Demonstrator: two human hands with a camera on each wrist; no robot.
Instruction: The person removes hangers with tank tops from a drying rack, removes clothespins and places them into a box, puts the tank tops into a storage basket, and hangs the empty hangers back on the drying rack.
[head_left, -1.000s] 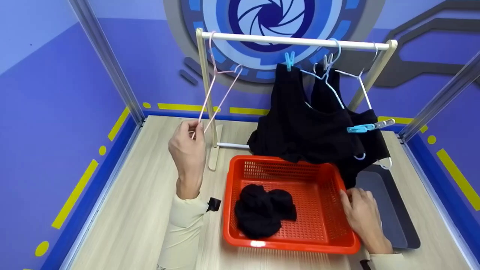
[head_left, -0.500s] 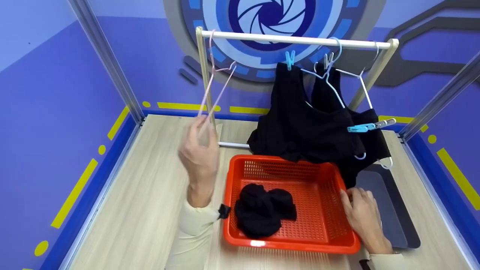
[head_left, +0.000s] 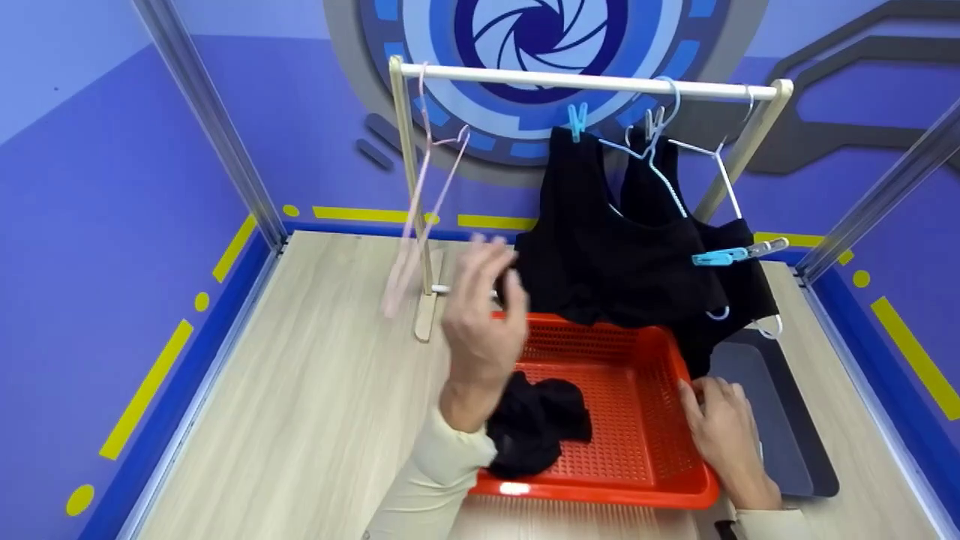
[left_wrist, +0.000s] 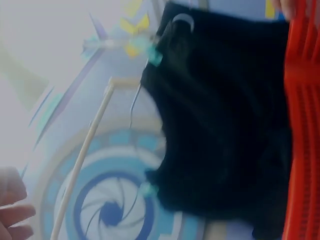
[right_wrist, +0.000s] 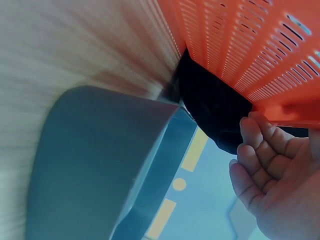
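My left hand (head_left: 484, 319) is blurred, its fingers apart and holding nothing, over the left back part of a red plastic basket (head_left: 592, 493). To its left a pink hanger (head_left: 420, 202) dangles from the rack bar, blurred at its lower end. Crumpled black cloth (head_left: 544, 420) lies in the basket, partly covered by the left sleeve. My right hand (head_left: 727, 435) rests at the basket's right rim, thumb on the rim and fingers loosely bent outside it. In the left wrist view, fingertips (left_wrist: 15, 215) show at the lower left, away from the black top (left_wrist: 220, 120).
A wooden rack with a white bar (head_left: 525, 77) stands behind. Two black tops hang at its right on a blue hanger (head_left: 664, 161) and a white hanger (head_left: 726, 180), with blue clothespins (head_left: 721, 258) and grey ones. A grey tray (head_left: 787, 420) lies right of the basket.
My left hand has let go of the pink hanger and moved right over the basket. The hanger now hangs free. My right hand has stayed at the basket rim.
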